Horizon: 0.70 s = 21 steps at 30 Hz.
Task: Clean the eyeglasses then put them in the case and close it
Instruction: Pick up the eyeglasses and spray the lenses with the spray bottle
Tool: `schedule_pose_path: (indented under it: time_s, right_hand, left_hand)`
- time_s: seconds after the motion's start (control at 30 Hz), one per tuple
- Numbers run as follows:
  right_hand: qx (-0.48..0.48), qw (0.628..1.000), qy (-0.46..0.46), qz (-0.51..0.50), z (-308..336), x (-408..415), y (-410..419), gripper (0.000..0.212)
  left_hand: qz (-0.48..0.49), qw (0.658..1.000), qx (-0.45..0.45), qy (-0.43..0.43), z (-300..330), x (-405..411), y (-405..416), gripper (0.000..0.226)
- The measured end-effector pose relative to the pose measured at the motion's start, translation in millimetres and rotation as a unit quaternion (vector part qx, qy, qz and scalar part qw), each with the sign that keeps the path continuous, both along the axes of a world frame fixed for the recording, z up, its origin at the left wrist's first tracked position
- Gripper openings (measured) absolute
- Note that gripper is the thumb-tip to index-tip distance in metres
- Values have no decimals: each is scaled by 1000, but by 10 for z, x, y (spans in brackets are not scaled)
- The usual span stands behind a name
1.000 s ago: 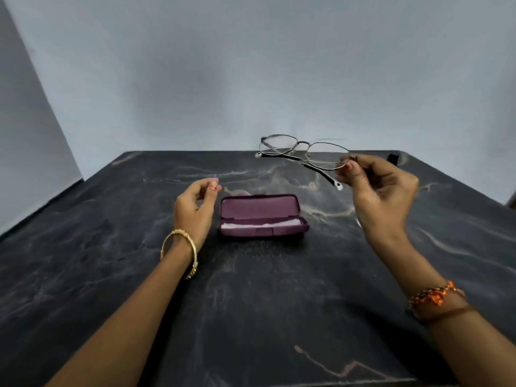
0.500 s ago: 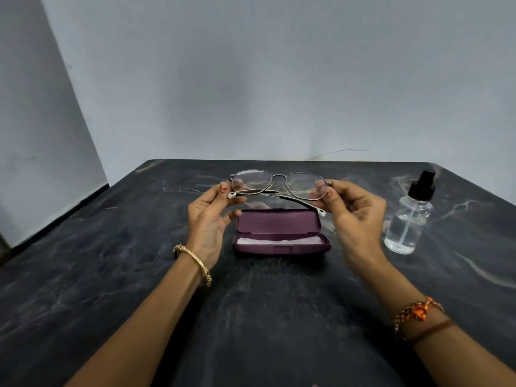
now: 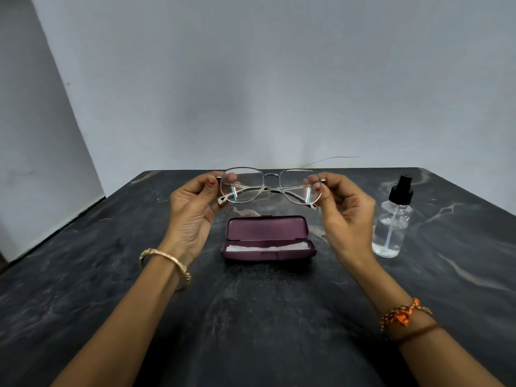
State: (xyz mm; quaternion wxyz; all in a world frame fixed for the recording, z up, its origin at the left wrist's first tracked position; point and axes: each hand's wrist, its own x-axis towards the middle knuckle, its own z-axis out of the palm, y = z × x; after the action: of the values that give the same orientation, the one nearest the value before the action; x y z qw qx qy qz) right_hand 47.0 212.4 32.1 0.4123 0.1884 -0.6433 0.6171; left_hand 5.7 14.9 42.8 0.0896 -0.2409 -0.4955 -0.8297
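Note:
Thin metal-framed eyeglasses (image 3: 270,177) with folded temples hang in the air above the table, lenses facing me. My left hand (image 3: 192,210) pinches the frame's left end and my right hand (image 3: 342,210) pinches its right end. Below them an open purple case (image 3: 268,238) lies on the dark marble table (image 3: 251,317), its lid tipped back. A white cloth (image 3: 268,248) lies inside the case's lower half.
A small clear spray bottle (image 3: 392,223) with a black pump top stands upright to the right of the case, close to my right hand. Pale walls rise behind and to the left of the table. A thin wire runs along the table's far edge.
One second ago only my right hand held the glasses, up and to the right. Both hands now hold them level over the case, lenses turned upright toward me.

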Motion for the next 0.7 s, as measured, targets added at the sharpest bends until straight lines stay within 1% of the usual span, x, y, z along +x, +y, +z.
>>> schedule_pose_path:
  time_s: [0.1, 0.23, 0.33, 0.4, 0.5, 0.7]
  right_hand:
    - [-31, 999, 9, -11, 54, -8, 100, 20]
    - [-46, 998, 11, -45, 68, 2, 177, 16]
    - [-23, 996, 23, -78, 40, 12, 187, 23]
    - [15, 992, 39, -119, 23, -3, 205, 22]
    - [51, 981, 57, -180, 27, -33, 235, 25]
    - [107, 953, 92, -269, 74, -22, 249, 19]
  left_hand:
    - [-20, 999, -17, 17, 164, 15, 183, 14]
    - [-33, 998, -4, 48, 361, -14, 389, 8]
    - [-13, 999, 15, 40, 315, -97, 409, 5]
    - [4, 999, 16, 38, 245, -137, 392, 4]
    - [39, 997, -1, 60, 230, -158, 387, 7]
    - [84, 990, -32, 111, 278, -114, 371, 10]
